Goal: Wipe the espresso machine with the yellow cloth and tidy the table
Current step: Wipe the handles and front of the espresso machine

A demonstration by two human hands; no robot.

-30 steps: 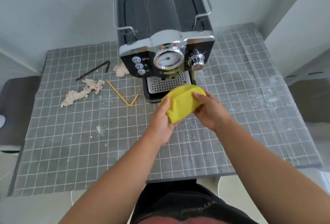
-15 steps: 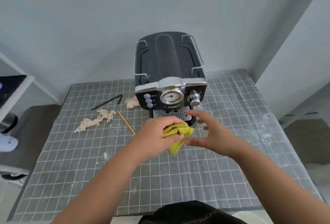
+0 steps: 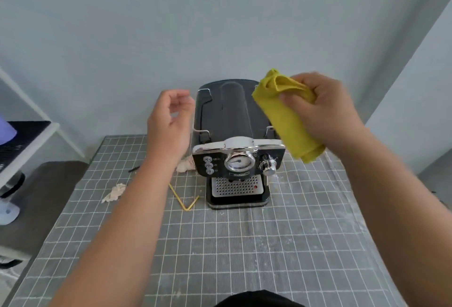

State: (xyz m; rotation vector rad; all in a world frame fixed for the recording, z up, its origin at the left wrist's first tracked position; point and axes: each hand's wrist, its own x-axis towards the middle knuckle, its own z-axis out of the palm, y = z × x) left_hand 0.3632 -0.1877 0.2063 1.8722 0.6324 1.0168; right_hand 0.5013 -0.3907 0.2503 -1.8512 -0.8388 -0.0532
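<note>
Up above the machine (image 3: 236, 140), the right hand (image 3: 322, 113) holds its grip tight around the bunched cloth (image 3: 286, 113); the left hand (image 3: 168, 123) hangs beside the machine, fingers loosely curled, holding nothing; 2 paper scraps (image 3: 115, 192) lie on the worktop (image 3: 244, 245).

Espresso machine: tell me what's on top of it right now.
Nothing rests on the espresso machine: its dark ridged top is bare between chrome rails. The right hand holds the yellow cloth in front of the top's right edge, hiding that part and most of the right rail.

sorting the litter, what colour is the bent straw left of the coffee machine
Yellow; the bent straw shows best in the head view.
</note>
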